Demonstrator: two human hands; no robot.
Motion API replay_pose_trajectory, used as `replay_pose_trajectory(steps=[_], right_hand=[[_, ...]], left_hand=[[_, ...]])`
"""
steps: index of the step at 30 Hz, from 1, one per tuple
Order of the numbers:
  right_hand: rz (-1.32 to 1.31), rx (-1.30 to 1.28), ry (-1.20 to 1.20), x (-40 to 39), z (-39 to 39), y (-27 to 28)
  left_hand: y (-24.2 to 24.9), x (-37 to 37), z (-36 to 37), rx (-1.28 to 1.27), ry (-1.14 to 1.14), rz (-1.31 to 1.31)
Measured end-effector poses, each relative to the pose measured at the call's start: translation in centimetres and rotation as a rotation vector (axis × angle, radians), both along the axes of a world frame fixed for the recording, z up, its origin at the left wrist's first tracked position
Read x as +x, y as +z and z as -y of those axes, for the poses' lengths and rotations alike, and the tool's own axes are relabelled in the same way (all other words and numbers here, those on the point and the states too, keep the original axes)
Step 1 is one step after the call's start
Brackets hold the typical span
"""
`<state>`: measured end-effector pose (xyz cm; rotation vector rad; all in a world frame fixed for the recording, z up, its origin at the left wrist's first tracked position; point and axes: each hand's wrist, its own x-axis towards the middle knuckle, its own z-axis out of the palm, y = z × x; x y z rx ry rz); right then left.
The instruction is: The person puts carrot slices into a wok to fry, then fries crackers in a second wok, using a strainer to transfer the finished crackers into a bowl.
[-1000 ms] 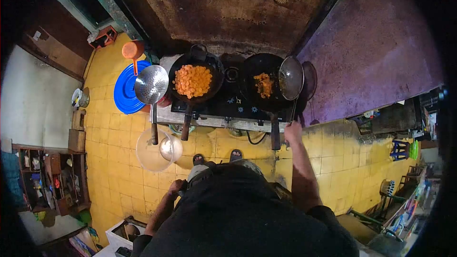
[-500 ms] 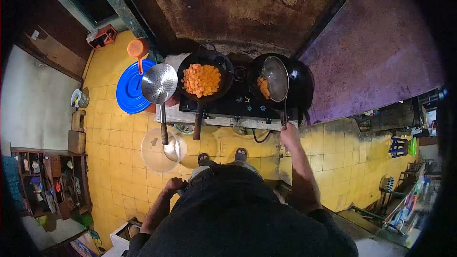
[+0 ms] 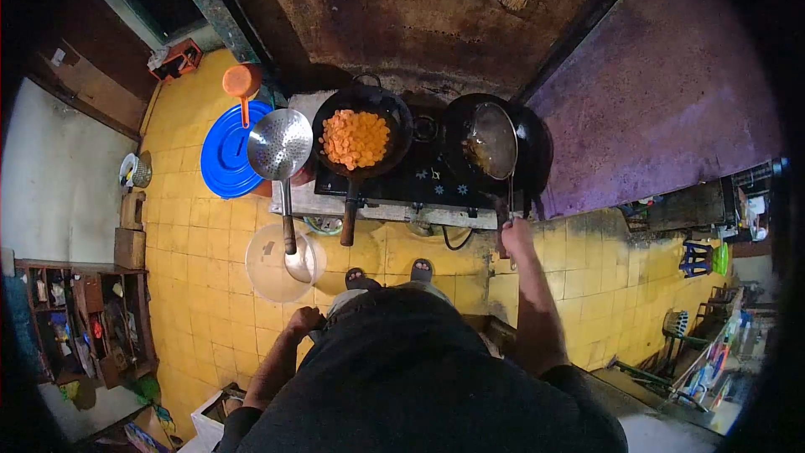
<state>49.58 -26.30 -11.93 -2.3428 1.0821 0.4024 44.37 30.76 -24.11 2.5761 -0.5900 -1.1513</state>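
Note:
My right hand point(image 3: 517, 239) is closed round the handle of a wire-mesh strainer point(image 3: 495, 138). Its round mesh head is down in the dark wok point(image 3: 537, 147) on the right side of the stove, with some small brownish bits visible beside and through it. My left hand point(image 3: 303, 321) is curled near my waist, and what it holds, if anything, is hidden. In the other wok point(image 3: 350, 183), left of centre, lies a heap of orange, chip-like pieces point(image 3: 355, 139). A perforated metal skimmer point(image 3: 281, 144) rests at the stove's left end, its handle pointing toward me.
The stove point(image 3: 419, 183) stands against a wooden wall. To its left are a blue lid point(image 3: 225, 159) and an orange dipper point(image 3: 241, 81). A translucent tub point(image 3: 267, 273) sits on the yellow tiled floor in front. A purple wall point(image 3: 646, 92) rises on the right.
The strainer and my right hand have shifted slightly to the right. Orange pieces that showed beside the mesh in the right wok are now mostly out of sight.

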Motion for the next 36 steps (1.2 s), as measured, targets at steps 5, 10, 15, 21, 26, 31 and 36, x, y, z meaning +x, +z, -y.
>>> replay_pose_trajectory(steps=[5, 10, 15, 21, 26, 31, 36], right_hand=[[0.013, -0.167, 0.052, 1.1, 1.5, 2.9], [0.177, -0.220, 0.058, 0.6, 3.7, 1.4], [0.264, -0.417, 0.118, 0.2, 5.2, -1.9], [0.211, -0.396, 0.089, 0.2, 2.1, -1.4], [0.145, -0.186, 0.110, -0.8, 0.4, -0.2], [0.266, -0.291, 0.208, -2.4, 1.6, -0.7], [0.246, -0.031, 0.029, -3.3, 1.9, 0.0]], left_hand=[[-3.0, -0.6, -1.4, 0.020, -0.170, 0.080], [-1.0, -1.6, -1.1, -0.344, 0.367, -0.189], [-1.2, -1.5, -0.9, -0.409, 0.451, -0.291], [-0.6, -1.0, 0.0, -0.422, 0.486, -0.290], [-0.5, -0.3, 0.0, -0.428, 0.386, -0.247], [-1.1, -0.8, -0.1, -0.171, 0.252, -0.086], [0.0, -0.6, 0.3, -0.276, 0.259, -0.178]])
